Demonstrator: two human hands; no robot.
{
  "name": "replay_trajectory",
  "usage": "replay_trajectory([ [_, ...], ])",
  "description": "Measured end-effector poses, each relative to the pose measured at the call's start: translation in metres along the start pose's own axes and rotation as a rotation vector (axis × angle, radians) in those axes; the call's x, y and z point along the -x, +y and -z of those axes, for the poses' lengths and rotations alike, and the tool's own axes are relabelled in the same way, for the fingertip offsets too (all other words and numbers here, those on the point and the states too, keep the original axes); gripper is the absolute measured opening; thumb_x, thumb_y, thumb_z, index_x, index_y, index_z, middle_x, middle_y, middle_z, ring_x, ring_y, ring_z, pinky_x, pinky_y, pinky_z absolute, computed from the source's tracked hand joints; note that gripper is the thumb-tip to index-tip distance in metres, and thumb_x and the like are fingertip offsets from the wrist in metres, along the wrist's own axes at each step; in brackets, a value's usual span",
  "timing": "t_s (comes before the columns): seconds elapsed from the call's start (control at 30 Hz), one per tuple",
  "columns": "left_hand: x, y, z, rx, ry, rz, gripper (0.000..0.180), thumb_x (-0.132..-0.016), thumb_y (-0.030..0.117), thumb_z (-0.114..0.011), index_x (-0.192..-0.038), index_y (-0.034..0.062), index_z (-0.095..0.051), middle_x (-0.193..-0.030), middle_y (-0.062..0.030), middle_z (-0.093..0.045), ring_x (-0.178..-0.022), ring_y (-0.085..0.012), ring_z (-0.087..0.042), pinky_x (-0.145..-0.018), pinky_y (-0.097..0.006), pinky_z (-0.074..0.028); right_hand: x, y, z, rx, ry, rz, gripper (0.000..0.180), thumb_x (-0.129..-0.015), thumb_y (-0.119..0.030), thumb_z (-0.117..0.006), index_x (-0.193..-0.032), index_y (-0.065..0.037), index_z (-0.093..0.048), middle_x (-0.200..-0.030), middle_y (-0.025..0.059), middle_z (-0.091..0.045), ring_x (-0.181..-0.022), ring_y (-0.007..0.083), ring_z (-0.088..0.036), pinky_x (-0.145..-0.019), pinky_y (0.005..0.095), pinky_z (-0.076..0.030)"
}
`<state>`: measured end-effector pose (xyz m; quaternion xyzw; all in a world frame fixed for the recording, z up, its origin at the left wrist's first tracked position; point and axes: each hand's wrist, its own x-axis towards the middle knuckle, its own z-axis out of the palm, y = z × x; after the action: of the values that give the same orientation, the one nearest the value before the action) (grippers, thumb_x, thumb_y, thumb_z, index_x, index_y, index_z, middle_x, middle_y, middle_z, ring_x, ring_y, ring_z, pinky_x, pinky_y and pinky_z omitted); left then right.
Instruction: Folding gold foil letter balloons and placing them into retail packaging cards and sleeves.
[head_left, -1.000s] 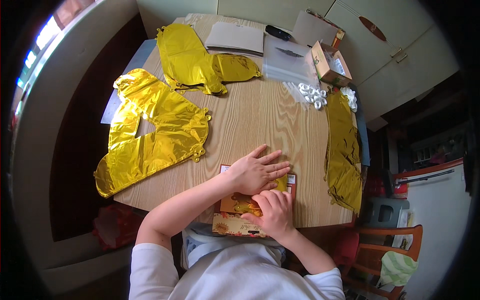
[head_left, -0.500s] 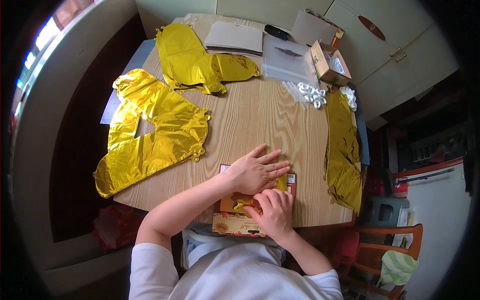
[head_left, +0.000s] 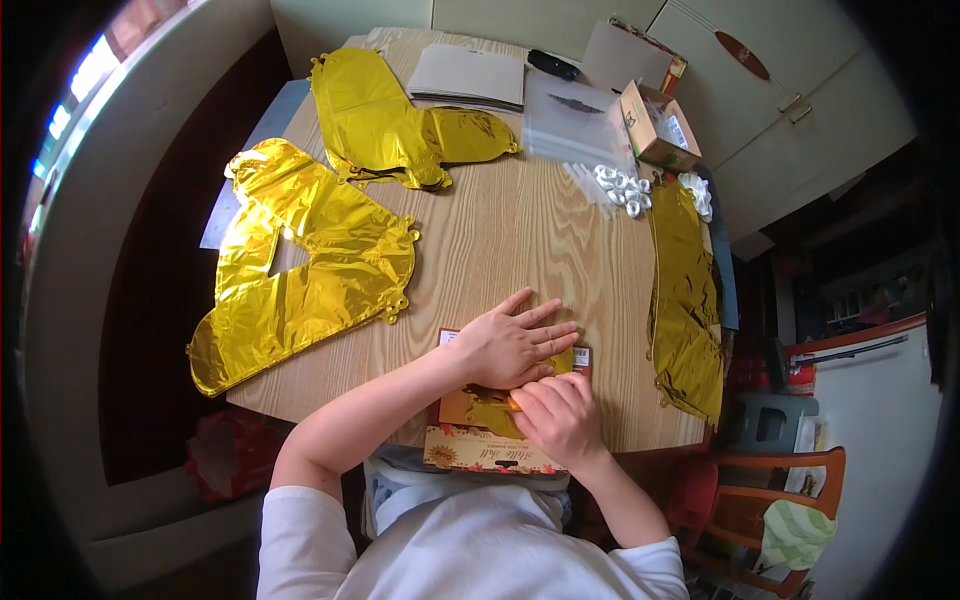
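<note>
A small piece of gold foil [head_left: 494, 414], likely a folded foil balloon, lies over a printed cardboard package [head_left: 485, 450] at the table's near edge. My left hand [head_left: 512, 345] rests flat across the foil and package, fingers spread toward the right. Just below it, my right hand [head_left: 558, 415] is closed with a fold of the gold foil pinched near the thumb. Parts of the foil and package are hidden under both hands.
Large flat gold foil balloons lie at the left [head_left: 310, 265], far left [head_left: 385, 120] and right edge [head_left: 685, 300]. At the back are stacked white sheets [head_left: 467, 75], a black object [head_left: 554, 65], clear plastic sheets [head_left: 565, 120], white pieces [head_left: 625, 188] and an open cardboard box [head_left: 660, 130].
My right hand has shifted slightly right and turned, uncovering more of the gold foil and the package's printed front. My left hand has stayed in place.
</note>
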<state>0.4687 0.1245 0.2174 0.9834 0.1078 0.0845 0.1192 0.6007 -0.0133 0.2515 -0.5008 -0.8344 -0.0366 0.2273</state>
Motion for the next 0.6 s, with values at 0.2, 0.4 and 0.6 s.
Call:
replay_trajectory([
  [0.2, 0.000, 0.000, -0.001, -0.011, -0.006, 0.001, 0.060, -0.098, 0.047, -0.038, -0.151, 0.0181, -0.035, -0.157, 0.0014, -0.033, -0.148, -0.0253, -0.022, -0.119, -0.053, -0.013, -0.005, 0.001, 0.002, -0.067, 0.004, -0.077, 0.016, -0.073, -0.015, -0.074, -0.086, -0.010, -0.066, -0.081, -0.0002, -0.062, -0.083, 0.0174, -0.061, -0.078, 0.0362, -0.043],
  [0.4, 0.000, -0.001, -0.001, -0.015, -0.005, -0.009, 0.061, -0.098, 0.047, -0.039, -0.151, 0.0182, -0.034, -0.157, 0.0017, -0.033, -0.148, -0.0257, -0.022, -0.119, -0.054, -0.012, -0.008, 0.001, 0.000, -0.009, 0.035, -0.058, 0.007, -0.076, -0.011, -0.067, -0.081, -0.009, -0.063, -0.077, -0.0001, -0.059, -0.079, 0.0160, -0.060, -0.075, 0.0354, -0.042],
  [0.6, -0.001, -0.001, 0.000, 0.010, -0.013, -0.005, 0.062, -0.098, 0.049, -0.038, -0.151, 0.0176, -0.034, -0.157, 0.0015, -0.032, -0.148, -0.0264, -0.021, -0.119, -0.054, -0.011, -0.015, -0.002, 0.005, 0.039, 0.007, 0.013, 0.003, -0.079, -0.010, -0.061, -0.078, -0.009, -0.058, -0.075, 0.0015, -0.054, -0.076, 0.0168, -0.057, -0.072, 0.0326, -0.043],
])
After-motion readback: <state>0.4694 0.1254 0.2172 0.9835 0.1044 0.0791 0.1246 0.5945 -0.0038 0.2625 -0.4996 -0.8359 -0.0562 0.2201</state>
